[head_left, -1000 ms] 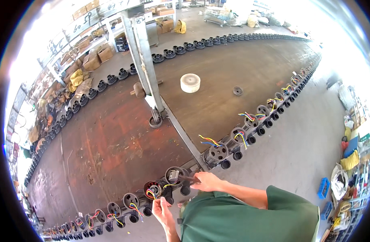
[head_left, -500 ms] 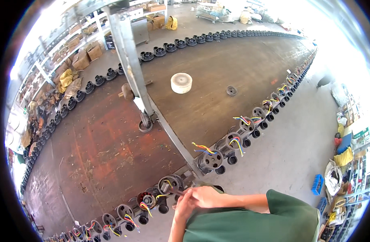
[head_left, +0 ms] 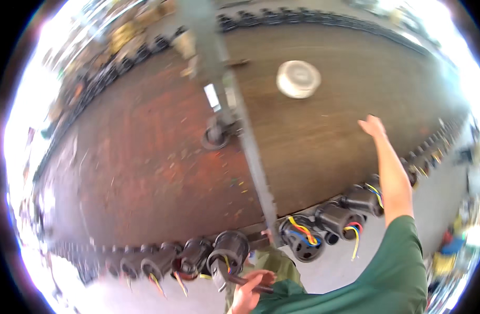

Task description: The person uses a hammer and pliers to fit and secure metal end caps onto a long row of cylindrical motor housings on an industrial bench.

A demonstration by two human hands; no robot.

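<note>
Two hands over a long rusty-brown worktable (head_left: 145, 157), left hand (head_left: 249, 293) gripping a dark tool handle (head_left: 247, 283) beside a black motor (head_left: 230, 251) on the near edge, right hand (head_left: 372, 127) open, empty, stretched toward a white roll (head_left: 298, 79), blurred workshop beyond.

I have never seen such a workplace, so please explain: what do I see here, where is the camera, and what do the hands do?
The camera sits on a person's head and looks down; its wide lens bends straight edges. Below is a long brown worktable, lined along its edges with black motor-like parts that carry coloured wires. A grey metal beam crosses above it. A white round roll lies on the table. The right hand, in a green sleeve, stretches out open over the table, holding nothing. The left hand grips a dark handle-like piece by one black part.
</note>
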